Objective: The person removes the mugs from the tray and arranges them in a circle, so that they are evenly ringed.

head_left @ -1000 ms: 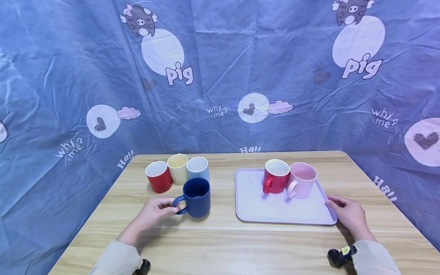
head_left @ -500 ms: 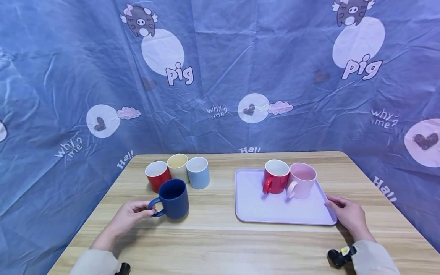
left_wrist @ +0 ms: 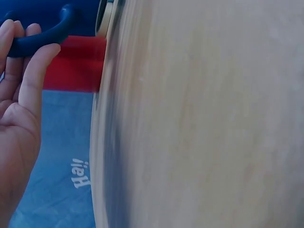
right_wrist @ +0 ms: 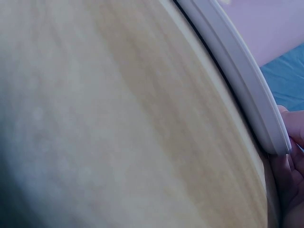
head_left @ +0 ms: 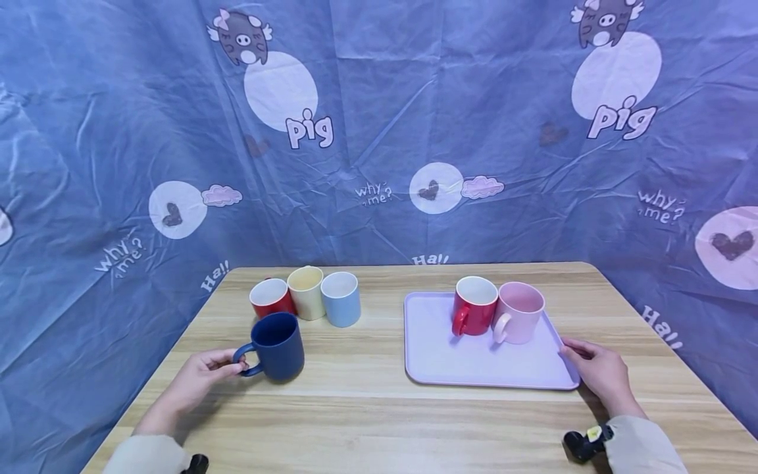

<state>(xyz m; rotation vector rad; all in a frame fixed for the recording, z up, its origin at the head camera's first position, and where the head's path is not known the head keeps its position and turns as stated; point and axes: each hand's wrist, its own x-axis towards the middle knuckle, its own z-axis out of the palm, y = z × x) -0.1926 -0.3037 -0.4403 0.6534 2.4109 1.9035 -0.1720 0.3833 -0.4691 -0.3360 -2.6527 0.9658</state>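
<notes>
My left hand (head_left: 204, 375) pinches the handle of a navy blue mug (head_left: 284, 352), which is upright at the left of the table. Thumb and fingers close on that handle in the left wrist view, where the mug (left_wrist: 42, 19) is cut off at the top. Whether its base touches the table I cannot tell. Just behind it, partly covered, is a red mug (head_left: 271, 297) with a white inside. My right hand (head_left: 601, 372) grips the right edge of a lilac tray (head_left: 438, 359); in the right wrist view the fingers (right_wrist: 282, 173) reach below its rim.
A cream mug (head_left: 306, 296) and a light blue mug (head_left: 341, 303) stand beside the red one. On the tray are another red mug (head_left: 476, 306) and a pink mug (head_left: 519, 316), side by side. A blue printed cloth (head_left: 379, 131) hangs around the wooden table (head_left: 379, 428).
My left hand has carried the navy mug leftward, away from the front of the light blue mug to before the left red mug. The right hand and tray have stayed put.
</notes>
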